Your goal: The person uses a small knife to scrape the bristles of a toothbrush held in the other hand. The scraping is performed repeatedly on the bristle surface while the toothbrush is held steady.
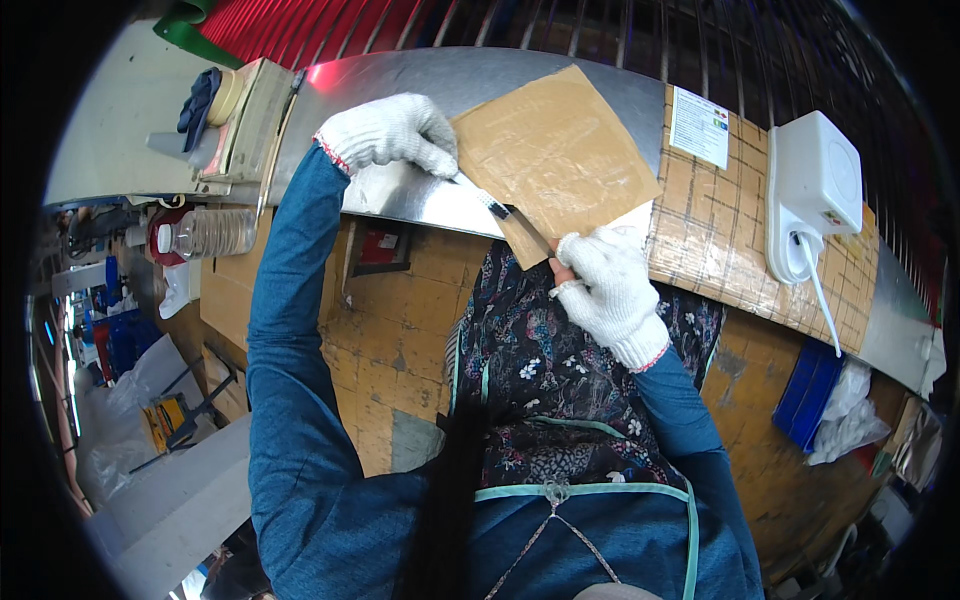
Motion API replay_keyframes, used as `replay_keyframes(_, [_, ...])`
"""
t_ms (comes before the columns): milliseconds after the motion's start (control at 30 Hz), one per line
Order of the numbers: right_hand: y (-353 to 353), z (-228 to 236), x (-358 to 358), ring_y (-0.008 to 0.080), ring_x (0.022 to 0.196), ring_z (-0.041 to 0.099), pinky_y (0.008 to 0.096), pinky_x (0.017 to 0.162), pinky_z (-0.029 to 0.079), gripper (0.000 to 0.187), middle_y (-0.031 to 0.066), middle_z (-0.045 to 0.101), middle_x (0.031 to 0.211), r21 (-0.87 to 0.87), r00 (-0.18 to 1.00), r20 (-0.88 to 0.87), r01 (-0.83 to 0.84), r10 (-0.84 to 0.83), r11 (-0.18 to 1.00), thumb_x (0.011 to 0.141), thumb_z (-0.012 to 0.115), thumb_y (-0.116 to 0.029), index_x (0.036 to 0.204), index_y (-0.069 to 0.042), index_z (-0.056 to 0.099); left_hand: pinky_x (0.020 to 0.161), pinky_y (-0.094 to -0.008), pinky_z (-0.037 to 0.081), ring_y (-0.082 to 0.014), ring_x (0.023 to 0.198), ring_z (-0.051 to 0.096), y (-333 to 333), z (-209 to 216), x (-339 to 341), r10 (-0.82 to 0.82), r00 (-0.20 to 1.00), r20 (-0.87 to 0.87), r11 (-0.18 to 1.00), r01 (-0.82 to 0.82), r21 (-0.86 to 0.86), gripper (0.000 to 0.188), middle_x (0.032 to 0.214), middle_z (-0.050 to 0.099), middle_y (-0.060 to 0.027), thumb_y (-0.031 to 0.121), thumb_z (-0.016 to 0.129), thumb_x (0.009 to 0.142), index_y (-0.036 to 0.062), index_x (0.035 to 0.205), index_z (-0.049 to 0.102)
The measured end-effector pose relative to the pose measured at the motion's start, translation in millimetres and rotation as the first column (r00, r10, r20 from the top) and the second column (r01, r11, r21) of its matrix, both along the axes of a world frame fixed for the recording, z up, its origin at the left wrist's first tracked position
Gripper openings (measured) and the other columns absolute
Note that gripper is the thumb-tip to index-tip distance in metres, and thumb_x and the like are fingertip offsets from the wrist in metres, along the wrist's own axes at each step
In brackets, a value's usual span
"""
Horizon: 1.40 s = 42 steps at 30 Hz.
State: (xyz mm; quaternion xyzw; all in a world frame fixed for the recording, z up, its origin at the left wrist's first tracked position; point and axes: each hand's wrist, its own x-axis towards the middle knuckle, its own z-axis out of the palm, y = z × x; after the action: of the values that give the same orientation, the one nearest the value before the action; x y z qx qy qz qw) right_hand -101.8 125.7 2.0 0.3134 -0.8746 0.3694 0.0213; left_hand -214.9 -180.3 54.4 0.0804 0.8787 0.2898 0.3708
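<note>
Brown card (560,150) lies on the worktop (420,70), near corner past the edge. Right hand (612,295) seems to pinch that corner; left hand (385,135) pinches a slim white, dark-tipped item (482,197), kind unclear. Step looks like working the corner; next move likely needs a steady card.

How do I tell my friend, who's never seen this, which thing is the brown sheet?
Find the shiny metal bench across the upper picture. Just right of the white-gloved left hand and above the right hand is the brown sheet, tilted like a diamond. It's plain, while the cardboard farther right has dark crossing lines.
</note>
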Motion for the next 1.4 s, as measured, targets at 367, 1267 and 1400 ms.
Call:
replay_keyframes(367, [0.0,3.9,-0.5,0.0266,0.077,0.059,0.0404,0.067,0.047,0.010,0.0054,0.060,0.071,0.006,1.000,-0.009,-0.004,0.004,1.000,0.075,0.065,-0.012,0.082,-0.012,0.058,0.070,-0.0302,0.051,-0.0139,0.071,0.063,1.5,2.0,1.6,-0.003,1.000,-0.018,1.000,0.003,0.007,0.031,0.078,0.073,-0.0059,0.021,0.086,0.073,0.0006,0.094,0.077])
replay_keyframes(1267, [-17.3,0.3,8.7,0.0266,0.063,0.058,0.0418,0.062,0.045,0.008,0.0074,0.060,0.064,0.286,0.958,-0.251,-0.065,0.141,0.956,0.090,0.057,-0.014,0.092,-0.013,0.065,0.071,-0.0312,0.052,-0.0143,0.072,0.064,2.5,-0.1,0.3,-0.003,1.000,-0.021,1.000,0.003,-0.013,0.032,0.079,0.073,-0.0068,0.022,0.087,0.072,0.0009,0.093,0.077])
replay_keyframes(1400, [-23.7,1.0,2.8,0.0244,0.062,0.058,0.0405,0.060,0.044,0.006,0.0065,0.059,0.062,0.256,0.948,-0.281,-0.074,0.147,0.964,0.088,0.059,-0.013,0.091,-0.011,0.064,0.070,-0.0309,0.052,-0.0145,0.072,0.064,3.5,0.6,1.9,-0.020,0.998,-0.060,1.000,0.019,-0.021,0.032,0.079,0.073,-0.0075,0.022,0.086,0.072,0.0005,0.094,0.077])
